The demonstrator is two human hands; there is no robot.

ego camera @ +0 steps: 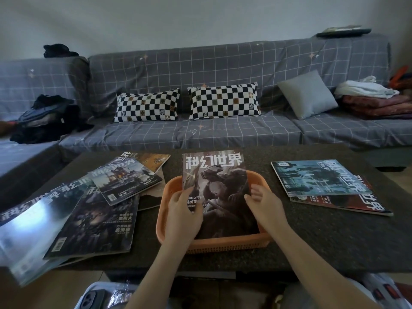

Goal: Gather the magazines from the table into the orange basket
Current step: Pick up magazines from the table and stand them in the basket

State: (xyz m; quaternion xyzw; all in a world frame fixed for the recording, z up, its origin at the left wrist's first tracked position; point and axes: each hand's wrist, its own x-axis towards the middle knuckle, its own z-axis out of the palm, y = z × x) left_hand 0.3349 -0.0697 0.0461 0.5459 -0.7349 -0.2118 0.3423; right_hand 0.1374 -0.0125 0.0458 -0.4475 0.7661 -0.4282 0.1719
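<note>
Both hands hold one magazine (215, 186) – in the orange basket (223, 243)

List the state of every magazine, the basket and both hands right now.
Orange basket: on the table, holding one magazine.
Magazine in basket: leaning, top edge past the far rim.
Left hand: gripping that magazine's left edge.
Right hand: holding its right edge.
Left pile of magazines: scattered, overlapping, on the table.
Two right magazines: stacked on the table.
</note>
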